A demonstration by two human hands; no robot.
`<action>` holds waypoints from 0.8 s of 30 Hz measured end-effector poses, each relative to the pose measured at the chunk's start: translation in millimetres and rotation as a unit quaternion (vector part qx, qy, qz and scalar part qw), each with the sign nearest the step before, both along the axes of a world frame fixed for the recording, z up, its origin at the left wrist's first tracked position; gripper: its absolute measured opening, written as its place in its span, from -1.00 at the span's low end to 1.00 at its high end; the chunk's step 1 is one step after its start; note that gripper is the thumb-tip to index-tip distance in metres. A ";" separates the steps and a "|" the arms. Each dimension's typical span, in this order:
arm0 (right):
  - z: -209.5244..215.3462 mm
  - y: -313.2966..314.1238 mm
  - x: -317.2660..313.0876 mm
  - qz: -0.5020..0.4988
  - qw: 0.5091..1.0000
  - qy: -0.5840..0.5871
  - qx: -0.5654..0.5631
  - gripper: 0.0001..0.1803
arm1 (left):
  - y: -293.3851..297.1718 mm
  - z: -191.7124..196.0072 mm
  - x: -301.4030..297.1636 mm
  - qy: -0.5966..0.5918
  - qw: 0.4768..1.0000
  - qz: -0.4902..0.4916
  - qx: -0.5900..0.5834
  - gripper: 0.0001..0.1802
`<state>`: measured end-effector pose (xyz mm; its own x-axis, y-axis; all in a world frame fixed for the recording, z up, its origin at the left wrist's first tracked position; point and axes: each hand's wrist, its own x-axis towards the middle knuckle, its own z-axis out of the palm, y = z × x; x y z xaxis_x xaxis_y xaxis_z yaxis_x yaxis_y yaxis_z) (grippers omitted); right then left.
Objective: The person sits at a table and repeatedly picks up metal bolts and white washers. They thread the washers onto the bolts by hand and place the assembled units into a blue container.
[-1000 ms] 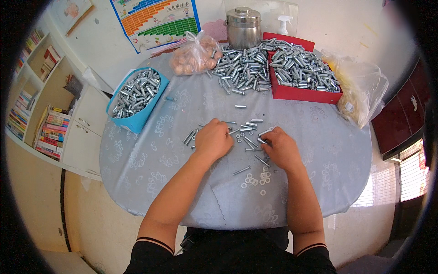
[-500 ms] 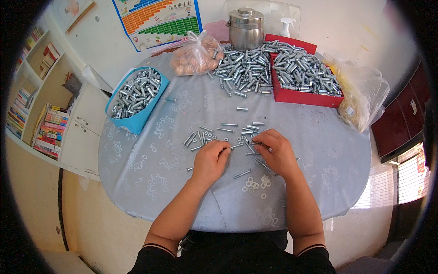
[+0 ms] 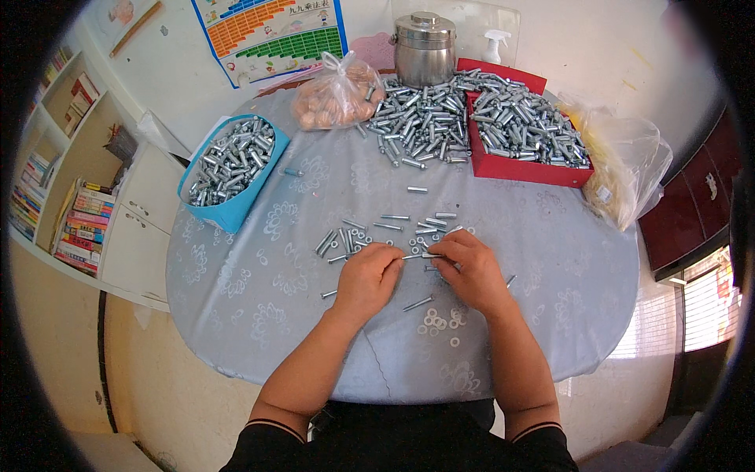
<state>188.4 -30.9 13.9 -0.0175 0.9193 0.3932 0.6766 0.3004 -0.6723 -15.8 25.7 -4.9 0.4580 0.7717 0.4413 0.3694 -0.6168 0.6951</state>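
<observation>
My left hand point(image 3: 368, 277) pinches a thin bolt point(image 3: 412, 256), whose shank sticks out sideways to the right. The fingers of my right hand point(image 3: 470, 269) are closed at the far end of that shank, around a small metal piece that they mostly hide. Loose bolts, metal sleeves point(image 3: 446, 215) and small nuts lie on the cloth just beyond both hands. Between my forearms rest a single bolt point(image 3: 418, 303) and a cluster of pale flat washers point(image 3: 432, 321).
A blue tub point(image 3: 228, 218) of bolts with sleeves stands at the left. Farther back are a tied bag point(image 3: 334, 98), a metal pot point(image 3: 425, 51), a heap of bolts point(image 3: 421, 118), a red box point(image 3: 535, 175) full of them and a clear plastic bag point(image 3: 625, 177).
My right hand has moved left, from the loose parts to the end of the bolt. My left hand has shifted slightly right, still pinching the bolt.
</observation>
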 end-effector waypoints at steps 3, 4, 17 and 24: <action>-1.2 -0.4 -0.9 0.002 1.000 0.017 0.003 -0.79 | -0.6 4.6 -0.3 0.006 0.999 -0.005 -0.032 -0.86; -1.9 0.8 -0.2 0.010 1.000 0.023 0.008 -0.78 | -0.6 4.4 -0.2 0.002 0.999 -0.010 -0.050 -0.84; 1.0 -2.1 -7.9 -0.029 0.923 0.349 -0.157 -0.81 | -14.7 7.7 8.9 -0.217 0.901 -0.065 -0.370 -0.69; 10.7 -5.6 29.6 -0.130 0.970 0.200 -0.056 -0.89 | -3.3 4.6 -0.6 -0.276 0.882 -0.022 -0.381 -0.72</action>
